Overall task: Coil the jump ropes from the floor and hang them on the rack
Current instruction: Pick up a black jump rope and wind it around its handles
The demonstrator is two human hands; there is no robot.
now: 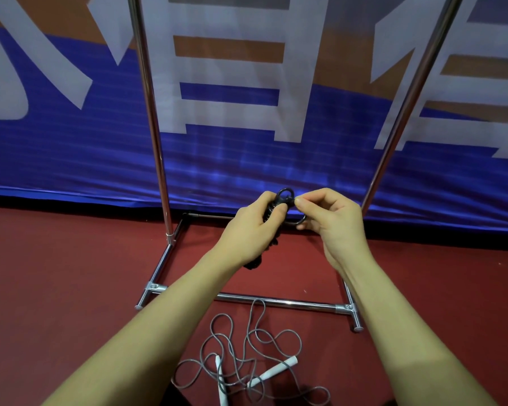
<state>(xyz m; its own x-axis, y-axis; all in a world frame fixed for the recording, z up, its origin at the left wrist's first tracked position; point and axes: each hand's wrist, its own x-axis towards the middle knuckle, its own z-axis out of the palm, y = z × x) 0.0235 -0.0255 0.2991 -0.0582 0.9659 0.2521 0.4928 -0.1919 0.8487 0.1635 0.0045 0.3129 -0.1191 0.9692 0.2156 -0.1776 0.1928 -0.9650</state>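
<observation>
red floor (71, 288) | grey jump rope (247, 356) lying tangled | rack (276, 301) base standing

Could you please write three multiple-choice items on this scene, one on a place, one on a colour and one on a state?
1. Where does the grey jump rope lie?
A. Hung on the rack
B. On the red floor, in front of the rack's base bar
C. In the right hand

2. What colour are that rope's handles?
A. White
B. Black
C. Blue

3. What state is the grey rope in?
A. Neatly coiled
B. Knotted round an upright
C. Loose and tangled

Answers:
1. B: it sprawls on the floor on the near side of the rack, one loop crossing the bar.
2. A: both handles are white.
3. C: its cord runs in irregular overlapping loops, while the left hand and right hand hold a black coiled rope.
</observation>
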